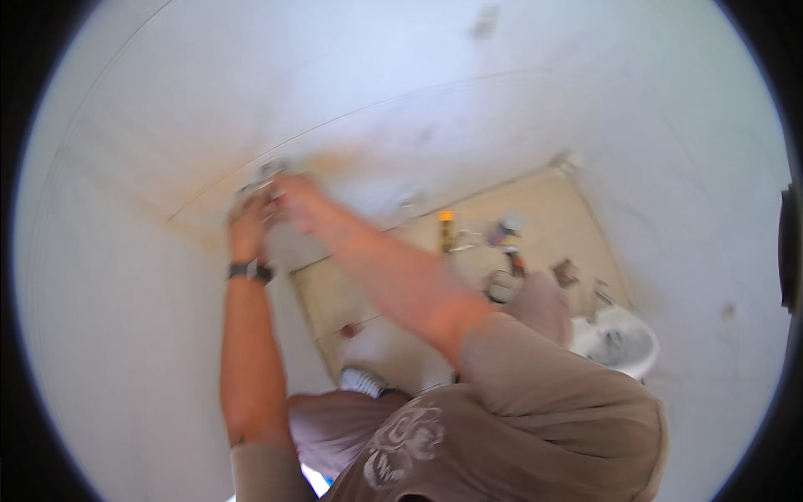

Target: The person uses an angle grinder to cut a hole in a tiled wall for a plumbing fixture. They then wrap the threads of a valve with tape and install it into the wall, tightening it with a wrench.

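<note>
My left hand (249, 224), with a dark watch (251, 270) on its wrist, is raised against the pale wall. My right hand (298, 199) reaches across and meets it there. Both have their fingers closed around a small shiny metal fitting (273, 166) at the wall, which they largely cover. Motion blur hides its exact kind and how the fingers sit on it. Orange-brown stains spread over the wall on either side of the hands.
On the beige tiled floor (385, 351) stand a yellow-topped bottle (447, 233) and a can (507, 227). Near them lie a red-and-black tool (515, 263) and a round object (502, 287). A white washbasin (642, 351) with a tap (602, 294) is at right. My shoe (362, 381) is below.
</note>
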### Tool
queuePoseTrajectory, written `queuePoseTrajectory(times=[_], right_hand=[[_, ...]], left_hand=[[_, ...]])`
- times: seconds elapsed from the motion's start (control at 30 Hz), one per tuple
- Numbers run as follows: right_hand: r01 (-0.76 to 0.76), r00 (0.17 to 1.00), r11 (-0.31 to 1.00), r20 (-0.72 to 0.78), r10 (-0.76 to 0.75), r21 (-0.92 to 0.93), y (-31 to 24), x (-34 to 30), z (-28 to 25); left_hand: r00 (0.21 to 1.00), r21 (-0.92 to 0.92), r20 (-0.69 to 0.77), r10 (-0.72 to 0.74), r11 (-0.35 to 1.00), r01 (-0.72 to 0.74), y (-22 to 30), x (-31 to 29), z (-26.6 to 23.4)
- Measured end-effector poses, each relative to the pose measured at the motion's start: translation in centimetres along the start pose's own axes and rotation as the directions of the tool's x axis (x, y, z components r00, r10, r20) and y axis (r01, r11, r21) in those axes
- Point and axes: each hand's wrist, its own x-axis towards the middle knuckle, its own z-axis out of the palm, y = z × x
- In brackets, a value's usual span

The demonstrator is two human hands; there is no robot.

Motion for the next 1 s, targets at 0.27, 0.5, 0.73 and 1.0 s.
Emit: queuePoseTrajectory(times=[0.27, 0.5, 0.73, 1.0], right_hand=[[-0.125, 0.988, 0.985, 0.102, 0.114, 0.115, -0.5, 2.6, 0.0], [0.039, 0.998, 0.999, 0.037, -0.041, 0.038, 2.1, 4.5, 0.7], [0.179, 0.907, -0.107, 0.206, -0.366, -0.978, 0.0, 4.3, 1.4], [0.007, 0.978, 0.738, -0.148, -0.145, -0.675, -5.4, -3.0, 3.0]], left_hand=[[0.969, 0.188, -0.112, 0.220, 0.962, -0.197, -0.4, 3.5, -0.1], [0.961, 0.268, -0.108, 0.255, 0.938, -0.219, -0.2, 3.1, -0.4], [0.844, 0.943, 0.167, 0.509, 0.167, -0.288, -1.6, 3.7, -1.8], [0.885, 0.334, -0.184, 0.427, 0.874, -0.352, 0.7, 0.6, 2.3]])
